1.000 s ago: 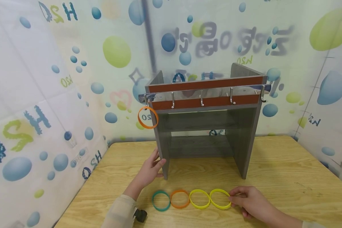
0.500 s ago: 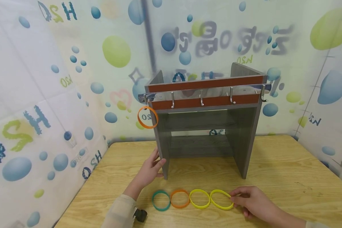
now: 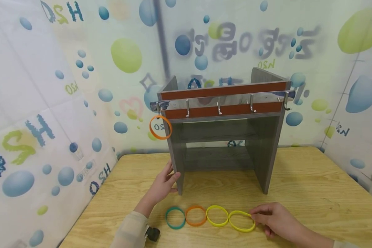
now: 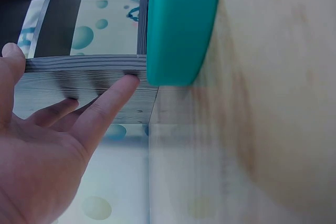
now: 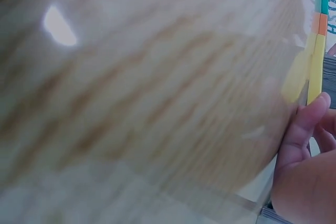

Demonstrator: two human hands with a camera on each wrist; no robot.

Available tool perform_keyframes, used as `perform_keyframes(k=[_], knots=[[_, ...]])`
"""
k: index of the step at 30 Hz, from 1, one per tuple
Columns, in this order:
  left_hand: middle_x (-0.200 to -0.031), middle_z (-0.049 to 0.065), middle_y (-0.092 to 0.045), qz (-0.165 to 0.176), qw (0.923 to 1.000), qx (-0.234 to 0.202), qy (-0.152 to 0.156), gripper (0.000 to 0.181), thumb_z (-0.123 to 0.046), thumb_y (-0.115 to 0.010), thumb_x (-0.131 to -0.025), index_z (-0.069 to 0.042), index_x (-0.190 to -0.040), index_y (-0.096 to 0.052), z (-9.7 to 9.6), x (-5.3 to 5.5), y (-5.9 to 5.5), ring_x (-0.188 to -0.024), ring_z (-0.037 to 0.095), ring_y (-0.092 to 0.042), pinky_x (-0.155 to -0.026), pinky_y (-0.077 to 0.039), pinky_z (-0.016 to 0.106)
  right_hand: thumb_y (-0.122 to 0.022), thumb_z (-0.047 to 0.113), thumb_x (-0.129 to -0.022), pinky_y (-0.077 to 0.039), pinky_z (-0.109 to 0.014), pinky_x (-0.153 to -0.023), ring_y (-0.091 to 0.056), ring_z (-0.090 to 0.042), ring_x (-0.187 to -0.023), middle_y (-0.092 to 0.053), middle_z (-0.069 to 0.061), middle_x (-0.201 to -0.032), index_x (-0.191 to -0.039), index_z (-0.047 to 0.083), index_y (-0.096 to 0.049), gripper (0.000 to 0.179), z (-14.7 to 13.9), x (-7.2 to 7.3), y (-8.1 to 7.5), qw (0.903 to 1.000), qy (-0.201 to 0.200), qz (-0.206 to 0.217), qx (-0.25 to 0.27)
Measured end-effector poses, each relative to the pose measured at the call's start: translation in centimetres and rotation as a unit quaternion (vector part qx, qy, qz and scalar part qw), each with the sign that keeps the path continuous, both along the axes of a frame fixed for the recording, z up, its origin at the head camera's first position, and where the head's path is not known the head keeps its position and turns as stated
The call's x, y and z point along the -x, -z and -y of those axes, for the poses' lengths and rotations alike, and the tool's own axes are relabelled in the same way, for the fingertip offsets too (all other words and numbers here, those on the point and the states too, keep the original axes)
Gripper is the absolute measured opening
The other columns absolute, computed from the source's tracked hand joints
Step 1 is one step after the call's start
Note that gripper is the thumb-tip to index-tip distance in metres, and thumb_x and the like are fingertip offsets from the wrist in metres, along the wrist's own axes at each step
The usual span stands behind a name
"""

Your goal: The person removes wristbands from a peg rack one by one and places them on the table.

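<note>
In the head view my right hand (image 3: 274, 220) pinches the right edge of a yellow silicone wristband (image 3: 241, 230) between thumb and fingers. This band is stretched slightly oval. To its left, a second yellow wristband (image 3: 217, 225), an orange wristband (image 3: 196, 225) and a teal wristband (image 3: 175, 228) lie in a row on the table. My left hand (image 3: 162, 186) grips the left side panel of a grey wooden shelf (image 3: 266, 158), thumb at the front edge and fingers along the outer face. In the left wrist view, the teal wristband (image 4: 181, 30) looms close beside the panel.
A metal hook rail (image 3: 204, 102) with several hooks runs across the shelf's front. Another orange wristband (image 3: 160, 137) hangs from its leftmost hook. A small black object (image 3: 153, 234) sits by the left sleeve. Behind the wooden table (image 3: 313, 179) is a patterned curtain (image 3: 127, 103).
My right hand has drawn the rightmost yellow wristband slightly right and its near edge has dropped toward me. The left hand, the shelf and the other wristbands stay put.
</note>
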State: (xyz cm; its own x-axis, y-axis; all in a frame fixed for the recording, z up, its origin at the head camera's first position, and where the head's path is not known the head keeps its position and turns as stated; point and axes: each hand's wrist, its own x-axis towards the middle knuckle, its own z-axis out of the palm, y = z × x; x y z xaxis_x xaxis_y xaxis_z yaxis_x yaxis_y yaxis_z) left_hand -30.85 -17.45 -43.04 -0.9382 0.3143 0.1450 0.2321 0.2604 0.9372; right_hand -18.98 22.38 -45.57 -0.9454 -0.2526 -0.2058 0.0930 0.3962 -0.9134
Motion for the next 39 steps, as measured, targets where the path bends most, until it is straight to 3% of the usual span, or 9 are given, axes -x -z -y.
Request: perform_keyframes(k=[11, 22, 30, 39], knots=[[-0.177, 0.010, -0.028, 0.003, 1.0000, -0.003, 0.006, 0.071, -0.028, -0.055, -0.113, -0.050, -0.169, -0.017, -0.07, 0.04, -0.03, -0.153, 0.050, -0.043, -0.088, -0.065, 0.059, -0.070, 0.025, -0.104, -0.050, -0.023, -0.046, -0.056, -0.011, -0.052, -0.068, -0.002, -0.082, -0.126, -0.001, -0.074, 0.035, 0.21, 0.17, 0.13, 0.9992, 0.009, -0.018, -0.033], [-0.177, 0.010, -0.028, -0.002, 1.0000, 0.000, 0.002, 0.071, -0.029, -0.056, -0.113, -0.049, -0.169, -0.017, -0.09, -0.02, 0.04, -0.153, 0.049, -0.043, -0.088, -0.065, 0.058, -0.073, 0.017, -0.100, -0.045, -0.019, -0.043, -0.051, -0.009, -0.049, -0.066, -0.002, -0.073, -0.112, -0.002, -0.077, 0.023, 0.70, 0.23, 0.12, 0.9982, -0.011, -0.054, -0.024], [-0.177, 0.010, -0.029, -0.002, 1.0000, 0.001, 0.001, 0.071, -0.028, -0.056, -0.113, -0.049, -0.169, -0.018, -0.12, -0.14, -0.06, -0.152, 0.049, -0.044, -0.088, -0.065, 0.058, -0.070, 0.016, -0.102, -0.042, -0.020, -0.044, -0.051, -0.009, -0.050, -0.067, -0.003, -0.076, -0.110, -0.001, -0.076, 0.020, 0.75, 0.76, 0.31, 0.9990, 0.000, -0.039, -0.020], [-0.177, 0.009, -0.028, -0.001, 1.0000, -0.001, 0.002, 0.071, -0.026, -0.055, -0.113, -0.050, -0.168, -0.018, -0.11, -0.14, -0.09, -0.152, 0.049, -0.044, -0.088, -0.065, 0.058, -0.068, 0.014, -0.102, -0.047, -0.022, -0.045, -0.055, -0.010, -0.052, -0.068, -0.003, -0.077, -0.111, -0.002, -0.075, 0.020, 0.90, 0.92, 0.24, 0.9983, 0.025, -0.035, -0.039]])
